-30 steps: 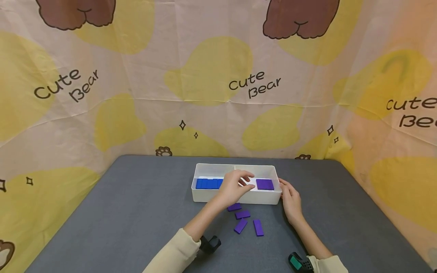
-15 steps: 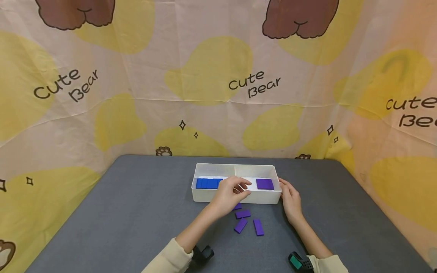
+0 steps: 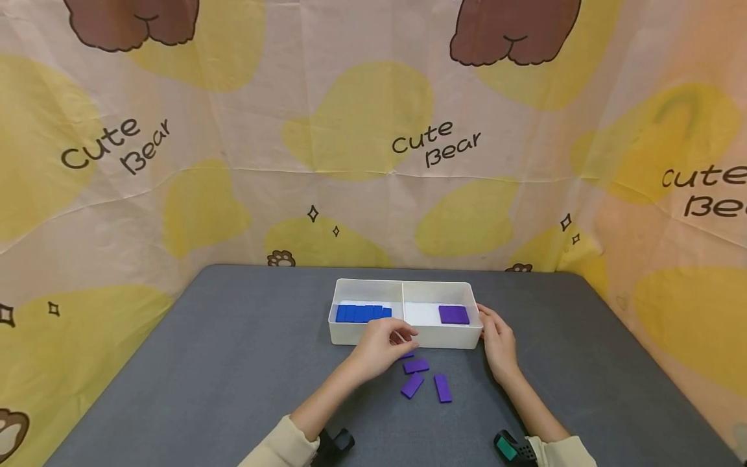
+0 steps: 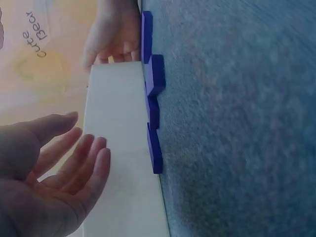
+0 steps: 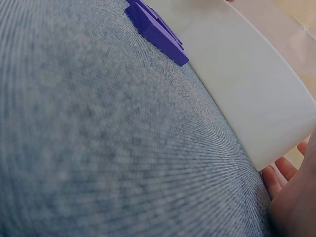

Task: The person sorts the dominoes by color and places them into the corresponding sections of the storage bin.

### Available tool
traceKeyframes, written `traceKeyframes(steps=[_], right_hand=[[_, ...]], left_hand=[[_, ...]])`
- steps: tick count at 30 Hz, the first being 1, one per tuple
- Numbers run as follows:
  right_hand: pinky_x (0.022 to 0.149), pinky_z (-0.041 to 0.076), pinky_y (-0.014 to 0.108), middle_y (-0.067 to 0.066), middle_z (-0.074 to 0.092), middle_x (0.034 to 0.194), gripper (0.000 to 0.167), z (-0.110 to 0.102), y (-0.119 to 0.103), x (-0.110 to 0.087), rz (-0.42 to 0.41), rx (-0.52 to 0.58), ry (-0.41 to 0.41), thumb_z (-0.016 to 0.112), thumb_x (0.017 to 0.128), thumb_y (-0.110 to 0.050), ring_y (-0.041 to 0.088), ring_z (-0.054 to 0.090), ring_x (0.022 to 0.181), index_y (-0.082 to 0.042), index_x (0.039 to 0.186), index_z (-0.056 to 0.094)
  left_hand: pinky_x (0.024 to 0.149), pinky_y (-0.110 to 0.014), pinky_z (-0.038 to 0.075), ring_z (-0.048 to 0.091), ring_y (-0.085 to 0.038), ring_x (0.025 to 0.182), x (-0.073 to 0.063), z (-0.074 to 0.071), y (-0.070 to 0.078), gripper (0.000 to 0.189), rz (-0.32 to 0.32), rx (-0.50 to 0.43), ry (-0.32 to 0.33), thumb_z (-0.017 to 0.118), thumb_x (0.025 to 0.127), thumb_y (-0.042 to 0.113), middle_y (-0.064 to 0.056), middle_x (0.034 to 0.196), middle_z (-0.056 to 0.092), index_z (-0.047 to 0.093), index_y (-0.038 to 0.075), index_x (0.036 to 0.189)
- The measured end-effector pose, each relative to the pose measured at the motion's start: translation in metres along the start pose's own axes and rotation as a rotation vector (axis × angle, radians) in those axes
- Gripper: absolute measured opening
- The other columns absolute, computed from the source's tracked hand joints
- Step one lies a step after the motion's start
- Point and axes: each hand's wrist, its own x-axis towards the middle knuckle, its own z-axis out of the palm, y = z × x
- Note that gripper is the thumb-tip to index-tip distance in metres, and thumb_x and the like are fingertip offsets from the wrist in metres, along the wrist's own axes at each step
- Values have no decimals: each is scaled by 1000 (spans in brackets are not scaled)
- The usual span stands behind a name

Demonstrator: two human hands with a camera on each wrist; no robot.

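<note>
A white two-compartment box (image 3: 446, 337) stands on the table. Several blue tiles (image 3: 358, 314) lie side by side in its left compartment. Purple tiles (image 3: 454, 315) fill the right end of the other compartment. My left hand (image 3: 379, 345) hovers over the front wall, fingers loosely bent; the left wrist view shows nothing between thumb and fingers. At the box's right end, my right hand (image 3: 499, 347) touches the outer wall with its fingers. Several loose purple tiles lie before the box, among them one standing apart (image 3: 443, 388) and a slanted tile (image 3: 412, 385).
The grey table (image 3: 251, 363) extends to both sides of the box. Behind it hangs a printed cloth (image 3: 350, 130). Dark bands with devices (image 3: 515, 447) sit on both wrists.
My left hand has drawn back from above the right compartment, leftward and toward me, uncovering the divider and more blue tiles. The right hand stays at the box's end.
</note>
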Motion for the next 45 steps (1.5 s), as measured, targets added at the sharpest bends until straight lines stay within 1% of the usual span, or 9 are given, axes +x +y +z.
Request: traceKeyframes(steps=[5,8,13,18,24,30,36,40,45], right_hand=[[85,45,5,21,59,150,48,0,1,0,2,-3,-1,40,114,-29,21,58,123,-1,149,58],[85,45,5,20,59,150,47,0,1,0,6,-6,1,40,114,-29,18,58,122,-2,148,58],[85,44,5,20,58,151,48,-1,0,0,9,-3,-2,39,114,-29,22,58,125,-2,149,58],[85,43,4,21,57,152,49,-1,-1,-1,8,3,-10,39,115,-29,31,56,131,-1,150,56],[84,42,4,22,56,153,49,-1,-1,0,6,-3,-14,38,115,-28,32,55,135,0,150,56],[84,42,4,22,56,152,48,-1,-1,0,6,-3,-5,38,114,-27,32,56,133,1,149,56],[84,43,5,21,58,152,48,0,0,0,8,-4,0,38,114,-28,31,57,131,0,149,57],[84,43,4,21,57,152,49,0,-1,0,9,-2,-4,38,114,-28,32,56,132,0,150,56],[84,42,4,22,55,153,49,-1,0,0,6,1,-12,38,114,-29,32,55,135,0,150,55]], left_hand=[[76,-24,57,72,-24,85,-2,-3,-6,16,-37,13,-52,76,96,6,-12,97,78,78,-4,108],[76,-26,58,74,-27,87,-3,-5,-10,17,-41,8,-98,76,95,6,-15,99,78,78,-5,108],[82,-29,60,75,-27,92,-4,-6,-17,15,-28,35,-171,77,94,5,-15,102,78,78,-4,106],[86,-33,59,72,-25,96,-4,-5,-21,13,-20,65,-187,77,94,3,-12,102,78,79,-1,106],[91,-41,60,72,-28,99,-5,-5,-25,17,-39,64,-200,78,93,1,-13,105,77,79,-3,109],[80,-29,60,73,-27,93,-5,-5,-23,23,-65,69,-232,82,87,-3,-15,109,76,79,-4,110],[71,-21,53,68,-16,81,-5,-4,-25,29,-54,84,-286,85,83,-5,-14,109,74,78,-3,111],[70,-18,52,63,-7,78,-4,-5,-25,35,-51,84,-329,88,81,-2,-14,109,73,78,-5,114],[71,-18,51,61,-6,78,-4,-7,-24,42,-23,92,-376,91,78,-1,-14,107,70,75,-7,117]])
